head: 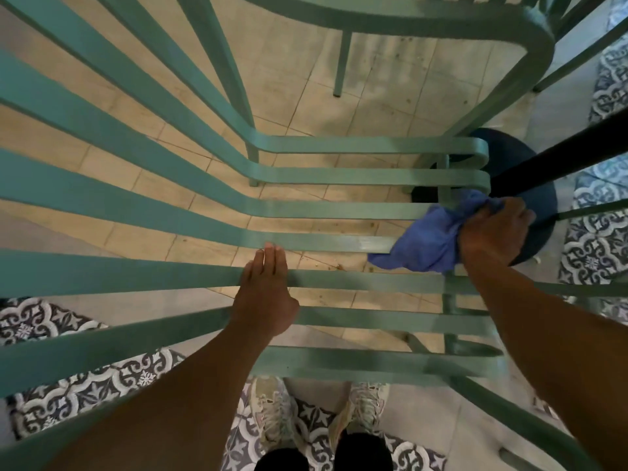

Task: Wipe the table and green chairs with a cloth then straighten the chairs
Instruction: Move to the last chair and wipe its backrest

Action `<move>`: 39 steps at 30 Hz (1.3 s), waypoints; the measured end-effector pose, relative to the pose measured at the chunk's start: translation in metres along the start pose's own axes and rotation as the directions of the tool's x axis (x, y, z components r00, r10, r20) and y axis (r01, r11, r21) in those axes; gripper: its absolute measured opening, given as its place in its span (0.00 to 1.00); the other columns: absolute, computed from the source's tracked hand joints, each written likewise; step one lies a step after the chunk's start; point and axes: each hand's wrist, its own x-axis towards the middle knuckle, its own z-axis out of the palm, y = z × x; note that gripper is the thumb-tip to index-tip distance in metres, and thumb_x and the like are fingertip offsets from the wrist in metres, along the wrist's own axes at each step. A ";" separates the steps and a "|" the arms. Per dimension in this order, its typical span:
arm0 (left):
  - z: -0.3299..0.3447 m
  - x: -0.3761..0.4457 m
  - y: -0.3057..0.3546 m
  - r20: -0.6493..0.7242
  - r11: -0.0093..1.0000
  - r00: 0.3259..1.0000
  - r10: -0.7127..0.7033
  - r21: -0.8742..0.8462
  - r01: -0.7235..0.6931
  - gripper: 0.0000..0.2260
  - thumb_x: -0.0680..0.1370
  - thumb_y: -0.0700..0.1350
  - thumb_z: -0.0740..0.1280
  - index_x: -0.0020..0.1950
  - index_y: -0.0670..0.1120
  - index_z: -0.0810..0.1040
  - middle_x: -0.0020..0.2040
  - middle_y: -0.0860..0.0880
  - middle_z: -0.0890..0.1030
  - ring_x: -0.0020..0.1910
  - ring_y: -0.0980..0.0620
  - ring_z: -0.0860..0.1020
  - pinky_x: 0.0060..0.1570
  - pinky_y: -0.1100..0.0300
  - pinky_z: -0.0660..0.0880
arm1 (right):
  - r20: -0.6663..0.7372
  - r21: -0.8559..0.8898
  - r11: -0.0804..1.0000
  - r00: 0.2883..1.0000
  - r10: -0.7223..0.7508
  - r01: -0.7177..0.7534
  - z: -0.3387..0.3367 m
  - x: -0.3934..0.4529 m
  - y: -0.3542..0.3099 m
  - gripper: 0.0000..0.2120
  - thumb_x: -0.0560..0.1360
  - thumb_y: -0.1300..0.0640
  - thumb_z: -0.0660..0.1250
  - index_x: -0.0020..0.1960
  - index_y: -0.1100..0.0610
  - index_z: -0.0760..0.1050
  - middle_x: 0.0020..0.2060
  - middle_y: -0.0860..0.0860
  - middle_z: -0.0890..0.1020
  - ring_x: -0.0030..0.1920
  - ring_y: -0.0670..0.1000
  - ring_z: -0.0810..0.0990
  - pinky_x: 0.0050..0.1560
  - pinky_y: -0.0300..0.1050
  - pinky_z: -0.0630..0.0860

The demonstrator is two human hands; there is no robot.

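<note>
1. Head view: our right hand (492, 229) grips the blue cloth (424, 243) at the green chair's (170, 212) front slat ends.
2. Our left hand (266, 294) rests flat, fingers straight, mid-seat.
3. We risk snagging the cloth between slats.

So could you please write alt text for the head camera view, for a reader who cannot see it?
Seen from above, the right hand grips a bunched blue cloth against the slatted seat of a green chair. The left hand rests on another slat. Pale trainers stand on patterned floor tiles.

No readable text, labels, brands or numbers anywhere in view.
</note>
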 end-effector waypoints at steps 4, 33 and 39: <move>-0.002 0.000 0.007 0.037 0.999 0.999 -0.029 -0.035 0.031 0.41 0.77 0.51 0.63 0.80 0.42 0.40 0.80 0.42 0.42 0.79 0.42 0.43 0.77 0.50 0.44 | 0.053 -0.068 0.965 0.966 -0.251 0.255 0.052 -0.042 -0.090 0.18 0.80 0.53 0.54 0.64 0.62 0.69 0.64 0.64 0.71 0.62 0.63 0.70 0.58 0.54 0.67; -0.131 -0.098 0.084 0.160 0.993 0.987 -0.010 -0.111 0.028 0.41 0.70 0.58 0.72 0.77 0.49 0.57 0.73 0.46 0.64 0.73 0.43 0.62 0.68 0.42 0.63 | 0.801 0.375 0.821 0.596 -0.054 -0.430 -0.166 -0.165 -0.077 0.15 0.68 0.61 0.69 0.54 0.55 0.78 0.49 0.54 0.81 0.48 0.55 0.81 0.53 0.51 0.79; -0.158 -0.144 0.102 0.125 0.929 0.982 0.142 -0.360 -0.088 0.14 0.78 0.48 0.65 0.60 0.43 0.77 0.60 0.40 0.81 0.58 0.38 0.77 0.44 0.58 0.67 | 0.934 0.191 0.715 0.348 0.078 -0.673 -0.228 -0.188 -0.061 0.11 0.69 0.60 0.72 0.50 0.62 0.78 0.47 0.58 0.81 0.45 0.56 0.80 0.46 0.52 0.79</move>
